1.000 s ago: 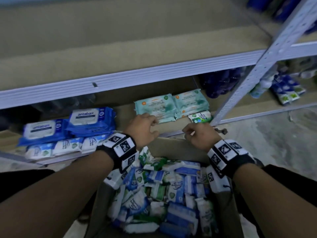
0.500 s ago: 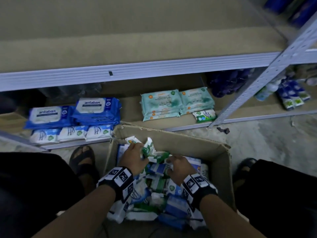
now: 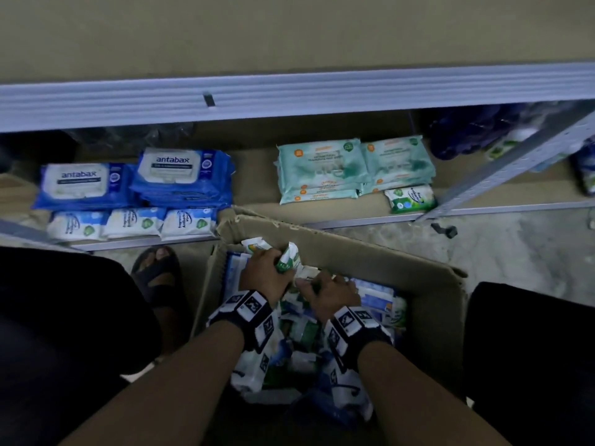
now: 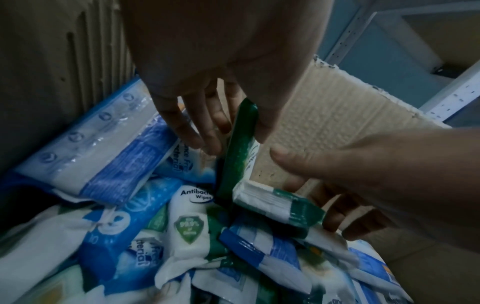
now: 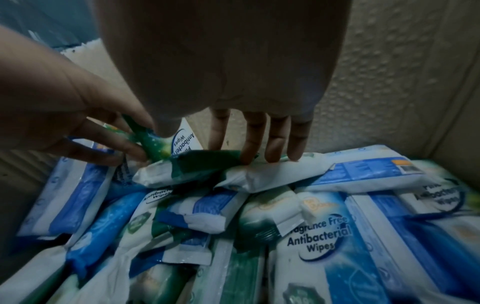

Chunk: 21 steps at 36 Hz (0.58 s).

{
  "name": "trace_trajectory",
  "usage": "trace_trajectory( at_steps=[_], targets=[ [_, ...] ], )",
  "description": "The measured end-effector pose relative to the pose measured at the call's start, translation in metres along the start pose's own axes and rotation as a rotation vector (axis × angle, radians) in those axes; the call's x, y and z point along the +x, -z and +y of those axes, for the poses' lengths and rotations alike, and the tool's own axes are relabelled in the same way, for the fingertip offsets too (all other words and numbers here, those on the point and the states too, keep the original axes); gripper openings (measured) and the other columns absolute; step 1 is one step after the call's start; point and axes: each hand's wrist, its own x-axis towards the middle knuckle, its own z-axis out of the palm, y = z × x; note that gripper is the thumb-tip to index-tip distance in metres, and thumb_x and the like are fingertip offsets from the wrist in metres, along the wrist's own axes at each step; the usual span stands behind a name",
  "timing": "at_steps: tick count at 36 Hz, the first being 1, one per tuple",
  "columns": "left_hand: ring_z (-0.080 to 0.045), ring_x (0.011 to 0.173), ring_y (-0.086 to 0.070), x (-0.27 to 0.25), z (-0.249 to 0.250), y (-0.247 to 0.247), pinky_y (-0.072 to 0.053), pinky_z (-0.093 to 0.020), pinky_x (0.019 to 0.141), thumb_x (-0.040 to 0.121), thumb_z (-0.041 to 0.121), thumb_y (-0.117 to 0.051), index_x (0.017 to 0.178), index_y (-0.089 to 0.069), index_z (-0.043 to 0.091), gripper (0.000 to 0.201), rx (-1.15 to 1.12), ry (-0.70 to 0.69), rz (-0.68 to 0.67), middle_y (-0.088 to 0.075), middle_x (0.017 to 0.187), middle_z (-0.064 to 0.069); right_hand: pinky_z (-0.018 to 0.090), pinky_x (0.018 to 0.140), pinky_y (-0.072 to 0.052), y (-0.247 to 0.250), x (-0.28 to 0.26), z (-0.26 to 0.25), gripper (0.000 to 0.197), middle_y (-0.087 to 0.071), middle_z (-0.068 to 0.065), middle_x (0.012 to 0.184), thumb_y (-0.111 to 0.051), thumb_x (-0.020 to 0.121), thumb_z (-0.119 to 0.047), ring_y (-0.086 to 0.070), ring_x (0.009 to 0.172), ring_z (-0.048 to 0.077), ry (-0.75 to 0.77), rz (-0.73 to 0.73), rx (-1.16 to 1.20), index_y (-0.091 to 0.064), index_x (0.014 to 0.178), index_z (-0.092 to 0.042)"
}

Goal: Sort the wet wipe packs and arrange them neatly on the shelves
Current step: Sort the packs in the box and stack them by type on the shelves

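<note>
Left hand [image 4: 207, 86] holds green pack [image 4: 237, 148] upright.

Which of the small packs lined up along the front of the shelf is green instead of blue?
The lone green-and-white pack, on the right in front of the teal stacks; the three on the left are blue-and-white.

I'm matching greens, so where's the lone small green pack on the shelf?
In the head view, small green pack lies right on the lower shelf, before the teal packs.

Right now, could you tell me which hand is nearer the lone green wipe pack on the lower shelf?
Right. The right hand is in the cardboard box below the green pack; the left hand sits farther left.
</note>
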Motion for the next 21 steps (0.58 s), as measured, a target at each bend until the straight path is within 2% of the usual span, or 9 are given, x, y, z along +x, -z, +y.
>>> trace_trajectory(
  at_steps=[3, 5, 8, 11, 14, 16, 17, 19, 21],
  targets=[
    [-0.025, 0.089, -0.061, 0.003, 0.001, 0.002, -0.043, -0.030, 0.070, 0.087, 0.032, -0.068, 0.095, -0.069, 0.018, 0.016, 0.000, 0.006, -0.011, -0.067, 0.094, -0.003, 0.048, 0.093, -0.047, 0.003, 0.005, 0.001, 0.058, -0.052, 0.014, 0.123, -0.048, 0.087, -0.072, -0.046, 0.117, 0.037, -0.002, 0.002, -0.035, -0.046, 0.112, -0.021],
    [-0.025, 0.085, -0.060, 0.004, 0.001, 0.004, -0.042, -0.031, 0.069, 0.089, 0.030, -0.066, 0.094, -0.068, 0.016, 0.014, -0.012, 0.008, -0.025, -0.067, 0.092, -0.005, 0.047, 0.091, -0.049, 0.003, 0.008, 0.001, 0.059, -0.053, 0.013, 0.120, -0.061, 0.083, -0.063, -0.050, 0.114, 0.036, -0.025, -0.037, 0.004, -0.041, 0.117, -0.018],
    [-0.027, 0.080, -0.059, 0.004, 0.001, 0.008, -0.048, -0.038, 0.069, 0.092, 0.027, -0.062, 0.091, -0.067, 0.010, 0.018, -0.041, 0.034, -0.063, -0.066, 0.088, -0.011, 0.043, 0.086, -0.053, 0.000, 0.013, 0.004, 0.075, -0.054, 0.016, 0.124, -0.076, 0.080, -0.046, -0.058, 0.109, 0.035, -0.080, -0.084, 0.139, -0.032, 0.131, -0.012],
    [-0.027, 0.086, -0.061, -0.001, -0.001, 0.013, -0.048, -0.036, 0.075, 0.092, 0.032, -0.063, 0.098, -0.067, 0.016, 0.017, -0.080, 0.070, -0.103, -0.068, 0.094, -0.007, 0.034, 0.087, -0.050, 0.002, 0.015, 0.010, 0.103, -0.047, 0.016, 0.138, -0.081, 0.079, -0.034, -0.055, 0.121, 0.032, -0.169, -0.151, 0.194, -0.012, 0.149, -0.002],
    [-0.027, 0.095, -0.060, -0.010, 0.000, 0.017, -0.045, -0.034, 0.078, 0.092, 0.033, -0.062, 0.110, -0.066, 0.022, 0.021, -0.125, 0.123, -0.132, -0.067, 0.104, -0.004, 0.030, 0.092, -0.046, 0.002, 0.009, 0.022, 0.113, -0.044, 0.014, 0.145, -0.080, 0.081, -0.032, -0.050, 0.128, 0.028, -0.178, -0.163, 0.177, -0.001, 0.154, 0.000],
    [-0.027, 0.096, -0.057, -0.017, 0.002, 0.020, -0.043, -0.033, 0.079, 0.093, 0.032, -0.061, 0.114, -0.061, 0.020, 0.024, -0.136, 0.155, -0.147, -0.062, 0.107, -0.007, 0.033, 0.098, -0.046, 0.000, 0.003, 0.030, 0.106, -0.042, 0.014, 0.147, -0.075, 0.084, -0.036, -0.049, 0.129, 0.028, -0.167, -0.200, 0.131, -0.005, 0.155, -0.001],
    [-0.028, 0.101, -0.056, -0.021, 0.003, 0.021, -0.043, -0.032, 0.082, 0.093, 0.031, -0.060, 0.116, -0.059, 0.019, 0.026, -0.151, 0.169, -0.154, -0.060, 0.112, -0.010, 0.035, 0.099, -0.048, 0.000, 0.000, 0.032, 0.097, -0.044, 0.014, 0.146, -0.073, 0.085, -0.037, -0.050, 0.128, 0.029, -0.163, -0.212, 0.123, -0.015, 0.154, -0.002],
    [-0.028, 0.118, -0.053, -0.030, 0.005, 0.023, -0.044, -0.032, 0.092, 0.092, 0.030, -0.062, 0.133, -0.054, 0.018, 0.043, -0.200, 0.196, -0.158, -0.055, 0.135, -0.008, 0.036, 0.100, -0.047, 0.006, -0.009, 0.035, 0.071, -0.051, 0.014, 0.140, -0.070, 0.087, -0.033, -0.053, 0.125, 0.030, -0.139, -0.202, 0.148, -0.039, 0.144, -0.006],
    [-0.028, 0.122, -0.054, -0.038, 0.007, 0.025, -0.047, -0.038, 0.098, 0.090, 0.035, -0.063, 0.142, -0.048, 0.019, 0.056, -0.249, 0.218, -0.153, -0.048, 0.145, -0.004, 0.033, 0.097, -0.045, 0.013, -0.016, 0.039, 0.055, -0.055, 0.013, 0.135, -0.066, 0.090, -0.025, -0.054, 0.122, 0.029, -0.114, -0.187, 0.154, -0.047, 0.139, -0.008]
  ],
)
